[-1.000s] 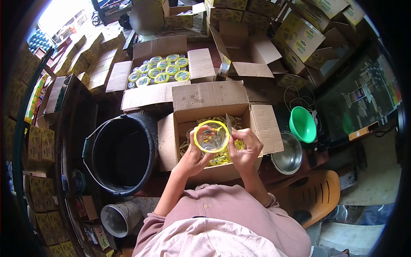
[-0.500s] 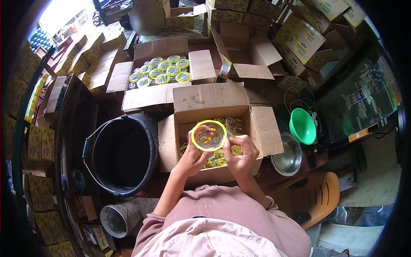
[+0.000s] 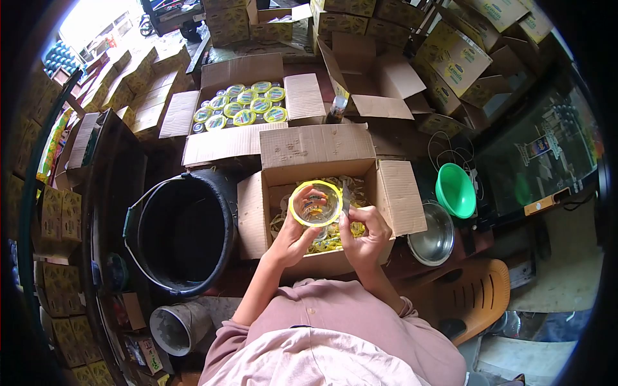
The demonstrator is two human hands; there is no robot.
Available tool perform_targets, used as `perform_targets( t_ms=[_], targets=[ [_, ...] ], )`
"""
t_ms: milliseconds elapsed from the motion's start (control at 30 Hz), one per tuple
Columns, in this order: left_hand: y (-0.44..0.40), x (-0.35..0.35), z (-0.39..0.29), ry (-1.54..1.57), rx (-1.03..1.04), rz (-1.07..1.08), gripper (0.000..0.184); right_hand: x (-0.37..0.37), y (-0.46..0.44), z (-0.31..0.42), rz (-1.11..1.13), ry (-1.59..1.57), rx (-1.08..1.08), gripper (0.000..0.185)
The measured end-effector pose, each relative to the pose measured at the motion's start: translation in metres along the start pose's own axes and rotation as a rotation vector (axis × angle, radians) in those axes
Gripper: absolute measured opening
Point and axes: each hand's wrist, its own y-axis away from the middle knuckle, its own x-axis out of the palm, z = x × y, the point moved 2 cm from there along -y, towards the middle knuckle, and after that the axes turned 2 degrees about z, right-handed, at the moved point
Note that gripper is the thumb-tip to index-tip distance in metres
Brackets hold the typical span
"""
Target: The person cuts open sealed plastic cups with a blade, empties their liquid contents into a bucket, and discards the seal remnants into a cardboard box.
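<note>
My left hand is wrapped around a clear plastic cup with a yellow rim, its mouth tilted up toward me. My right hand pinches a thin, grey, blade-like strip that stands upright against the cup's right edge; its exact kind is unclear. Both hands are above an open cardboard box. Yellow printed scraps lie inside that box, partly hidden by the cup and hands.
Behind is an open carton of yellow-lidded cups. A black bucket stands left, a metal bowl and green bowl right. An orange chair is at lower right; stacked boxes surround the table.
The cup and right hand have shifted very slightly right. The grey strip is now tilted a little more to the right. A blurred patch at the top has gone.
</note>
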Motion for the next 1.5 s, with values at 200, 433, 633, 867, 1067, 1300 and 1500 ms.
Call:
perform_targets(
  t_ms=[200,433,633,867,1067,1300,1500],
  targets=[
    [-0.001,-0.001,-0.001,-0.219,-0.008,0.016,0.070,0.001,-0.004,0.005,-0.028,0.065,-0.039,0.015],
    [0.000,-0.005,-0.004,-0.254,0.003,0.045,0.067,-0.002,-0.015,-0.004,0.046,0.025,-0.082,0.020],
    [-0.001,-0.010,-0.001,-0.221,-0.003,0.065,0.067,-0.001,-0.010,-0.007,0.043,-0.006,-0.046,0.020],
    [0.000,-0.009,-0.003,-0.084,-0.060,0.089,0.068,-0.005,-0.014,-0.008,0.089,-0.086,0.025,0.020],
    [0.000,-0.005,-0.002,-0.040,-0.065,0.146,0.067,-0.004,-0.014,-0.015,0.091,-0.135,0.050,0.019],
    [-0.005,0.005,0.009,-0.055,0.031,-0.038,0.067,0.001,-0.011,-0.010,0.021,-0.124,0.087,0.016],
    [-0.002,0.007,0.007,0.075,-0.009,-0.063,0.065,-0.002,-0.003,0.002,0.018,-0.026,0.052,0.014]
  ],
)
